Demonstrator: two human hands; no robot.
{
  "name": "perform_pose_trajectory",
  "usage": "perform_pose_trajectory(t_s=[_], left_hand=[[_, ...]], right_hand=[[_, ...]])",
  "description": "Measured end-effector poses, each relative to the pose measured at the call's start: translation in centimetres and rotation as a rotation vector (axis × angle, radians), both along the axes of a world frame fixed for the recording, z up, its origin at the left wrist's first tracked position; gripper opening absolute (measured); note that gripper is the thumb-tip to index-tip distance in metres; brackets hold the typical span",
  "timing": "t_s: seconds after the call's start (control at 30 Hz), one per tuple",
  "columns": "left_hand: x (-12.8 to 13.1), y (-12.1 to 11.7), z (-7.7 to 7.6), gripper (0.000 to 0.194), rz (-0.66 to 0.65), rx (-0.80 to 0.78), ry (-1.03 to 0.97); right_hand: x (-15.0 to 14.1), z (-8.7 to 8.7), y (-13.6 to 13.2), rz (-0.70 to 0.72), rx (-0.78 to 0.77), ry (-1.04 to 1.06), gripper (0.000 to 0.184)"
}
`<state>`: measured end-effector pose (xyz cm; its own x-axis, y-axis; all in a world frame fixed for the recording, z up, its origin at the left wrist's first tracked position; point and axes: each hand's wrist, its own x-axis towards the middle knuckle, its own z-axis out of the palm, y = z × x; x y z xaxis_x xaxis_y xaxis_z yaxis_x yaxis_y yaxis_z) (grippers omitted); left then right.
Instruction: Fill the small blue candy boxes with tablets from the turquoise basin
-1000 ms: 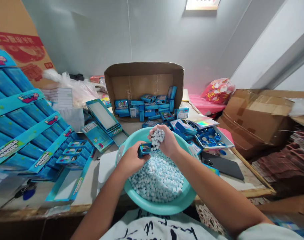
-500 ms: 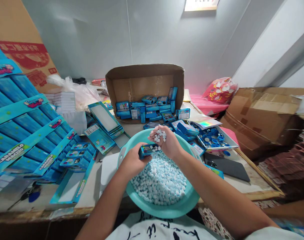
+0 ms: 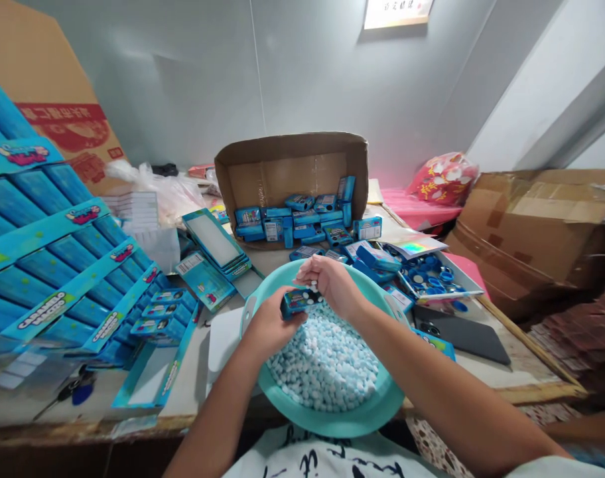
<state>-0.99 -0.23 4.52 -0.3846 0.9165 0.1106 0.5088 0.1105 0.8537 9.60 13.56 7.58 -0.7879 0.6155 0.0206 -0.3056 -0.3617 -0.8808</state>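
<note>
A small blue candy box (image 3: pixel 301 301) is gripped in my left hand (image 3: pixel 276 324), held over the basin with its dark, printed face up. A few white pieces lie at the box's right end. Just above that end, my right hand (image 3: pixel 335 284) is cupped and tilted, its fingers curled around a few small white candies (image 3: pixel 313 285). Below both hands, a turquoise basin (image 3: pixel 332 425) holds a heap of pale blue and white candies (image 3: pixel 325 362).
Behind the basin, a cardboard carton (image 3: pixel 287 156) lies on its side with small blue boxes. Stacked display trays (image 3: pixel 48 265) fill the left. To the right are a white tray of blue caps (image 3: pixel 434 275) and a dark phone (image 3: pixel 469 337).
My right hand has tipped toward the box, and fewer candies show in its palm. The left hand keeps holding the box. The whole view has shifted slightly.
</note>
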Motion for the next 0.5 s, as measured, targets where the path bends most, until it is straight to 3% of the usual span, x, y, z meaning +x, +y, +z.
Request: perform_pose_trajectory(t_s=[0.17,0.37,0.5], left_hand=[[-0.17,0.15,-0.26,0.041,0.013,0.053,-0.034],[-0.45,0.46,-0.86,0.044,0.155,-0.001,-0.077],[-0.26,0.36,-0.81,0.044,0.160,0.005,-0.132]], right_hand=[[-0.01,-0.14,-0.10,0.007,0.090,0.018,0.033],[0.34,-0.09,-0.63,-0.024,0.343,0.034,0.037],[0.40,-0.18,-0.79,-0.064,0.390,0.044,0.031]])
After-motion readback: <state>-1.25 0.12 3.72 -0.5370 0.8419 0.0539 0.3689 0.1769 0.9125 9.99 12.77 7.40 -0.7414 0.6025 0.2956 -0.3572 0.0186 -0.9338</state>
